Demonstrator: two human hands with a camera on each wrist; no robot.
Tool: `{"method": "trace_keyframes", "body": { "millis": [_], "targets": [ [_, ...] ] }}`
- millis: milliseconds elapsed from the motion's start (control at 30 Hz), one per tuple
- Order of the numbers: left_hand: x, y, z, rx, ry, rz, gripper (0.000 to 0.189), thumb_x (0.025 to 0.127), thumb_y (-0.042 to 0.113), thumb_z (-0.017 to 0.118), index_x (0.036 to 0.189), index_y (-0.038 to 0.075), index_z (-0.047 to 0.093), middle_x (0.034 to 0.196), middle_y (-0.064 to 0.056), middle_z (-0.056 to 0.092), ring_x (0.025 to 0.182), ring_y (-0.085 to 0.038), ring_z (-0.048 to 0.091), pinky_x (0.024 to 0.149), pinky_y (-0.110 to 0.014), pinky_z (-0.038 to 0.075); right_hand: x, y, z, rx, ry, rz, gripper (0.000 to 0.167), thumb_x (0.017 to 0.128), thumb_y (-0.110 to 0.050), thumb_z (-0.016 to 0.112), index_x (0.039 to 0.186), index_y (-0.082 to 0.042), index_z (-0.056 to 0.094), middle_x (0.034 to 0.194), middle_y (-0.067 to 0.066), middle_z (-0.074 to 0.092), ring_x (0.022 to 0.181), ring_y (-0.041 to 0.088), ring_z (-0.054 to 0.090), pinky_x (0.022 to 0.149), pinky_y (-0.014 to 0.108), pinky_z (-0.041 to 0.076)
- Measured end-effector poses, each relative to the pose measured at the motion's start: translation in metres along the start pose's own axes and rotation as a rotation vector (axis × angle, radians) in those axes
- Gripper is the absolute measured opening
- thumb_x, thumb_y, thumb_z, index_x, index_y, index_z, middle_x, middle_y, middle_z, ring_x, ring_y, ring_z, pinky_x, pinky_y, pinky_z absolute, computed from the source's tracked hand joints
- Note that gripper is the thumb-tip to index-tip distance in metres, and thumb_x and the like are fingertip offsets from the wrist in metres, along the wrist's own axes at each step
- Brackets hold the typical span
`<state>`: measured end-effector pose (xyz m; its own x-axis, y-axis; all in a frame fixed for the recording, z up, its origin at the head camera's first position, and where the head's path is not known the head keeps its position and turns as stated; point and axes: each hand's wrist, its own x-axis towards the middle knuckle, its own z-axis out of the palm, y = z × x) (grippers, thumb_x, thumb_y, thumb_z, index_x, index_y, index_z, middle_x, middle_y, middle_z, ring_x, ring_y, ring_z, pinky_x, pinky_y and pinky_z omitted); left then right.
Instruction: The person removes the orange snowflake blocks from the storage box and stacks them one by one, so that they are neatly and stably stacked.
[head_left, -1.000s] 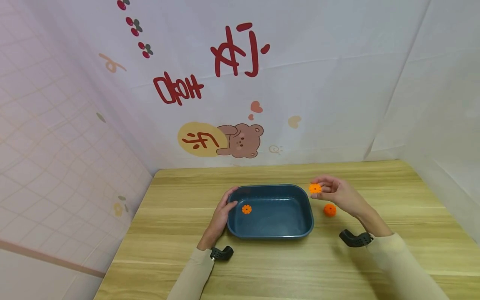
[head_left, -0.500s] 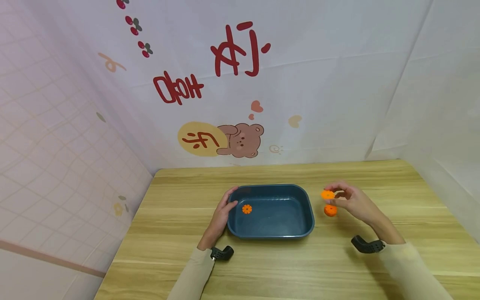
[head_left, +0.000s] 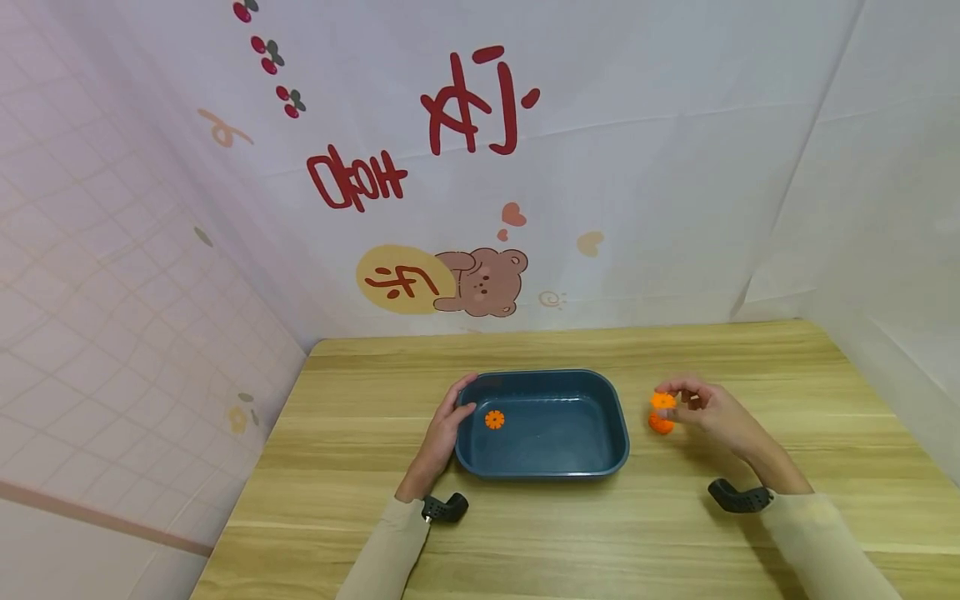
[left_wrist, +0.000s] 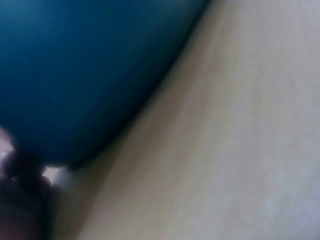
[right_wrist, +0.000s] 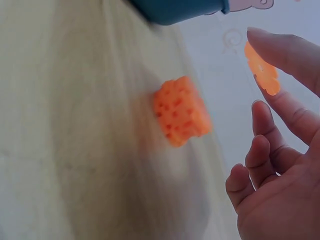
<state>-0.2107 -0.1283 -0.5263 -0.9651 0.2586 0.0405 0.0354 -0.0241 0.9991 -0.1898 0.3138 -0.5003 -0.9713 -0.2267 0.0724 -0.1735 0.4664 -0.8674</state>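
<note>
My left hand (head_left: pixel 441 433) grips the left end of a dark blue rectangular tub (head_left: pixel 564 437), thumb over the rim and fingers along the outer wall. One orange notched disc (head_left: pixel 494 419) lies flat inside the tub, near its left end. Between thumb and index finger my right hand (head_left: pixel 712 415) pinches another orange notched disc (right_wrist: pixel 261 70). Its other fingers are loosely bent. Just below the pinched disc, a short stack of orange notched discs (right_wrist: pixel 181 111) stands on the table, partly covered in the head view. The left wrist view is mostly filled by the tub's blurred outer wall (left_wrist: pixel 75 75).
The wood-grain table (head_left: pixel 570 542) carries the tub in the middle, with the disc stack to its right. A white printed backdrop (head_left: pixel 660 167) rises behind the table's far edge. Black wrist mounts (head_left: pixel 738 497) stick out beneath both forearms.
My right hand has moved right and slightly toward me with the pinched disc, from beside the tub's right rim to over the stack. The left hand and tub have stayed put.
</note>
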Motion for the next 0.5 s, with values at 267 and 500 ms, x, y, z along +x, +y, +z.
{"method": "trace_keyframes", "body": {
  "millis": [267,500],
  "targets": [
    [-0.001,0.000,-0.001,0.017,-0.002,0.003,0.047,0.106,0.010,0.040,0.153,0.014,0.037,0.162,-0.003,0.025,0.150,-0.020,0.017,0.121,-0.045,0.012,-0.002,0.014,0.002,-0.004,-0.036,0.040,0.033,0.087,-0.021,0.076,0.116,-0.007,0.066,0.101,0.004,0.059,0.083,0.015,0.046,0.067,0.027,0.040],
    [0.001,0.000,-0.002,0.030,-0.017,0.002,0.048,0.106,0.007,0.039,0.153,0.011,0.036,0.162,-0.006,0.024,0.151,-0.021,0.015,0.121,-0.046,0.011,-0.004,0.019,0.003,-0.038,-0.023,0.026,0.033,0.087,-0.021,0.076,0.115,-0.008,0.067,0.107,0.006,0.063,0.085,0.013,0.047,0.070,0.025,0.039]
  ]
}}
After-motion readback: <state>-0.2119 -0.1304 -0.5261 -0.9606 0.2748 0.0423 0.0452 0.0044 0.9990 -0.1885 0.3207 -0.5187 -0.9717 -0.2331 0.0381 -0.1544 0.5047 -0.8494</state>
